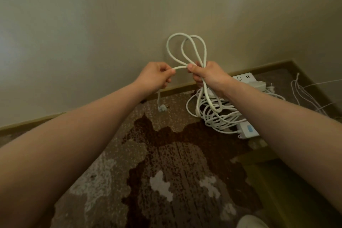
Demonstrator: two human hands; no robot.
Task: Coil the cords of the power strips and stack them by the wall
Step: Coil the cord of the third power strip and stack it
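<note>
right hand [207, 75] clamps two cord [185, 50] loops, raised before wall | left hand [156, 77] pinches plug-end run | risk — loops slip free, or trailing cord snags floor pile [218, 113] — tangling

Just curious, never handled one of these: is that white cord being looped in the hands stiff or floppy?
Probably springy rather than limp: the cord stands up in rounded loops above the right hand. Still bendable, since its tail hangs straight down below the left hand, with the plug dangling. It likely uncoils if the grip loosens.
</note>
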